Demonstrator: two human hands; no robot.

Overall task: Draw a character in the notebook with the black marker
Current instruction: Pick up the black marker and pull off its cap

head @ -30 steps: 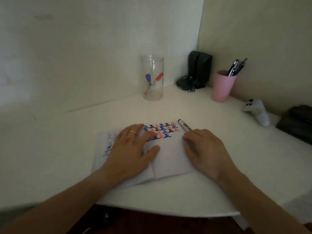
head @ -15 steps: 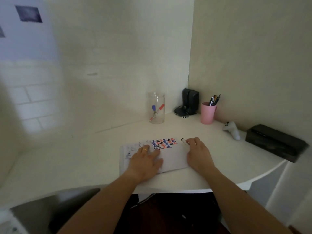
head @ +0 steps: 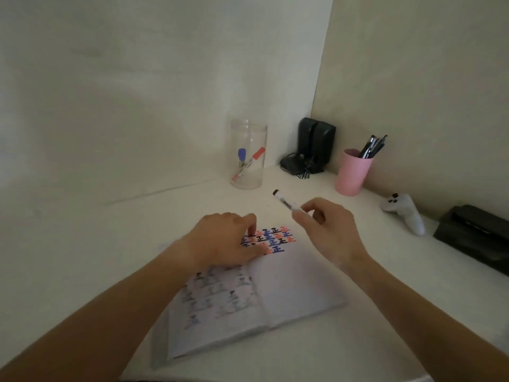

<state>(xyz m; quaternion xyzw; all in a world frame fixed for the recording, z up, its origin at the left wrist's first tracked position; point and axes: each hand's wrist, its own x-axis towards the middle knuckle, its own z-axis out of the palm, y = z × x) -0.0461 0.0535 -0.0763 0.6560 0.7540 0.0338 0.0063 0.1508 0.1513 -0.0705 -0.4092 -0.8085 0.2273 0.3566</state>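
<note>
An open notebook (head: 292,288) lies on the white desk (head: 82,257), its right page carrying rows of black, blue and red characters near the top. My left hand (head: 225,241) presses on the upper left of that page, fingers over some characters. My right hand (head: 327,227) is raised above the notebook's far right corner and pinches the black marker (head: 285,201), which has a white barrel and black cap pointing up and left. The marker is off the desk.
A clear jar (head: 248,155) with a blue and a red marker stands behind the notebook. Black speakers (head: 315,144) sit in the corner, a pink cup (head: 354,172) of pens to their right, then a white controller (head: 405,213) and a black box (head: 479,238).
My right hand has picked the black marker up from the desk beside the notebook and lifted it. My left hand stays on the page, and the camera view has shifted closer.
</note>
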